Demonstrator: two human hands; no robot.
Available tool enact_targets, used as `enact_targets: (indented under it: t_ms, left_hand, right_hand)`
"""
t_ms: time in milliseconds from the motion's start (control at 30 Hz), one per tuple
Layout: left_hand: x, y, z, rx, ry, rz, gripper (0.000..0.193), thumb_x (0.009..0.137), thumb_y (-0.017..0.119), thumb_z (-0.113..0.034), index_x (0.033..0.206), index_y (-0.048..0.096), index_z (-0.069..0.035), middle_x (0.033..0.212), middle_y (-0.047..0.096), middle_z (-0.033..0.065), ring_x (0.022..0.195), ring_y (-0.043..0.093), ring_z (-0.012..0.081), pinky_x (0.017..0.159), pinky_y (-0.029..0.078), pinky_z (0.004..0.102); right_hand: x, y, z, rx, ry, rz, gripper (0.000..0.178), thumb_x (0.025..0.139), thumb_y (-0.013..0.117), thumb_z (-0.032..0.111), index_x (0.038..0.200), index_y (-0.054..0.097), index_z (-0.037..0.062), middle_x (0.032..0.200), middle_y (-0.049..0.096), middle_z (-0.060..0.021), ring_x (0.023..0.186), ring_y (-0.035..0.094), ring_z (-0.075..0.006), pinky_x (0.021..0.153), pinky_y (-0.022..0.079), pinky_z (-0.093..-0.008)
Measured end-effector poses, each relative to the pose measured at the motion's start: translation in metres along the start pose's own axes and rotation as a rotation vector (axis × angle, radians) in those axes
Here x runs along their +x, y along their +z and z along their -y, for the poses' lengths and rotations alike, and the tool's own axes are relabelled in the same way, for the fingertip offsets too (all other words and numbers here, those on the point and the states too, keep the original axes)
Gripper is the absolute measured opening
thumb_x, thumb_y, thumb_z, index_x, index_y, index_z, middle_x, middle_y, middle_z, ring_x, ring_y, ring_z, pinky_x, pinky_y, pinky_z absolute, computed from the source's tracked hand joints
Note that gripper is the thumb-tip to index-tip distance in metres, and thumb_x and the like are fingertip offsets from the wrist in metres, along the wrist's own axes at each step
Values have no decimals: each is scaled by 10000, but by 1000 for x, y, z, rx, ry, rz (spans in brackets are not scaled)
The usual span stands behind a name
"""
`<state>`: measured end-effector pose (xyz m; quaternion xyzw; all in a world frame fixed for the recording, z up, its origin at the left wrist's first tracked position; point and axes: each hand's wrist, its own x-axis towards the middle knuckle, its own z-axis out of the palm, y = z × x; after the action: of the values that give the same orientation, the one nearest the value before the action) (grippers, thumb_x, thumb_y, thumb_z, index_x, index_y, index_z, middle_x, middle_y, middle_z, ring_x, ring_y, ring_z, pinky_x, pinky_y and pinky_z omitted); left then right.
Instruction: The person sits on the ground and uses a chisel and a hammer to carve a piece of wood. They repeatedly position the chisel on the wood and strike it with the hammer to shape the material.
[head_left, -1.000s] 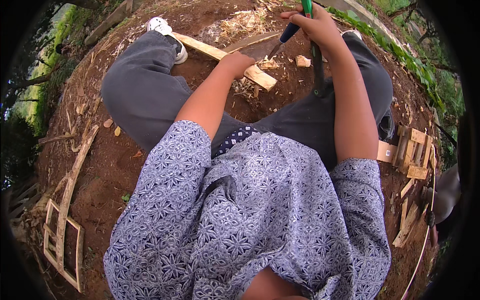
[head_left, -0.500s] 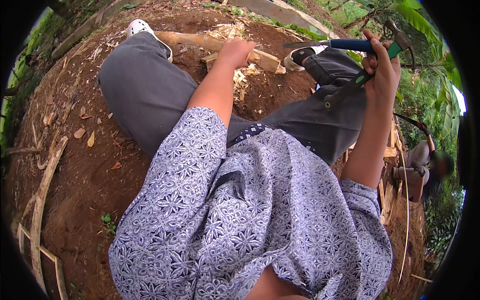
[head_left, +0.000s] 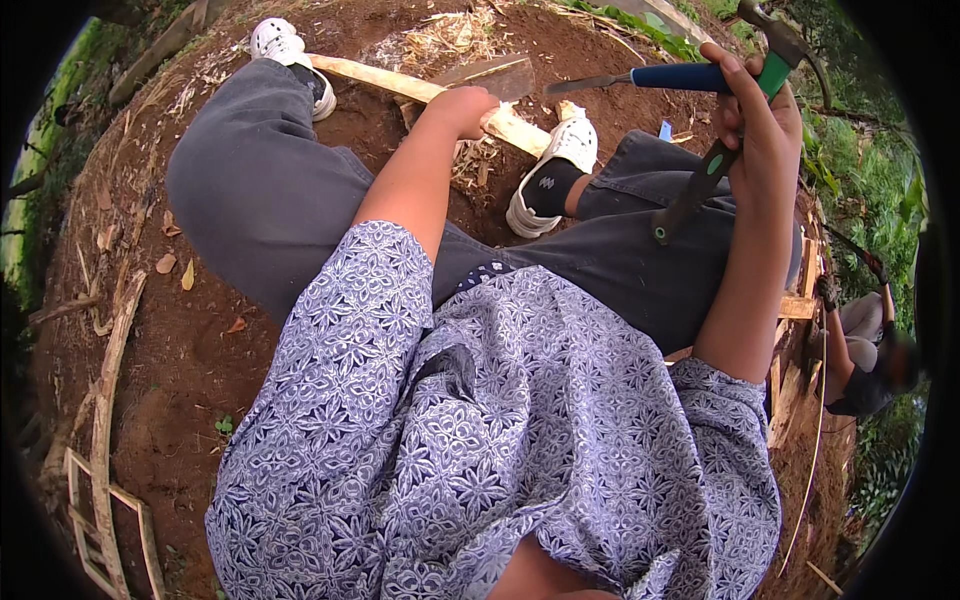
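Observation:
My left hand (head_left: 465, 112) is closed round a pale, split length of wood (head_left: 375, 77) lying across the dirt between my feet. Its left end reaches my left shoe (head_left: 278, 42); the other end meets my right shoe (head_left: 570, 150). Raised on the right, my right hand (head_left: 757, 115) holds two tools together. One is a blue-handled chisel (head_left: 680, 78), its blade pointing left toward the wood. The other is a claw hammer (head_left: 705, 180) with a green and black handle, head uppermost. A darker wooden block (head_left: 505, 76) sits just beyond my left hand, partly hidden.
Wood shavings (head_left: 450, 38) are scattered beyond the block. Long sticks and a thin wooden frame (head_left: 105, 440) lie on the ground at left. At right, another person (head_left: 865, 340) crouches near wooden pieces (head_left: 797, 307), with green plants behind.
My right foot has come in leftward against the wood's end. The wood has turned over, showing a paler face, and the block behind it is more exposed. Both tools remain in my right hand.

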<state>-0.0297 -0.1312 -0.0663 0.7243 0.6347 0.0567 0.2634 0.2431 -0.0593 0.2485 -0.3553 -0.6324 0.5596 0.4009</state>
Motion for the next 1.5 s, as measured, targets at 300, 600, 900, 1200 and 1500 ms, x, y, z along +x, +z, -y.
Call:
enact_targets:
  t_ms: [300,600,900,1200,1500]
  left_hand:
    - [26,-31,-21,143,-77,216,780,654,917,-424,1358,651,-221,1306,634,55,1282,581,255,1048,505,411]
    - [26,-3,-12,64,131,-5,711,818,752,-625,1371,616,-198,1220,669,127,1194,618,355,1015,493,468]
    - [33,6,-38,135,62,-115,650,935,667,-548,1419,566,-125,1195,610,168,1166,597,369,985,501,469]
    - [25,3,-60,337,-135,-48,633,962,616,-560,1387,530,-99,1251,604,166,1226,576,342,998,500,483]
    - [20,-3,-78,434,-180,33,635,967,581,-610,1376,531,-127,1292,601,130,1251,578,303,962,540,478]
  right_hand:
    - [-9,-44,-56,19,190,-206,164,996,671,119,1058,522,90,1163,703,-180,634,498,-44,476,367,-185]
    - [-4,-45,-65,21,217,-197,218,976,704,148,1082,532,64,1174,699,-175,650,493,-41,484,356,-182]
    - [-19,-54,-50,72,155,-219,229,973,705,161,1108,543,72,1152,716,-144,637,482,-25,482,347,-172]
    - [-24,-55,-2,311,55,-233,143,961,679,121,1044,587,50,872,632,-41,582,514,-45,495,417,-216]
    - [-32,-65,-13,262,123,-214,149,967,684,121,1016,557,60,729,583,5,522,495,-44,443,376,-201]
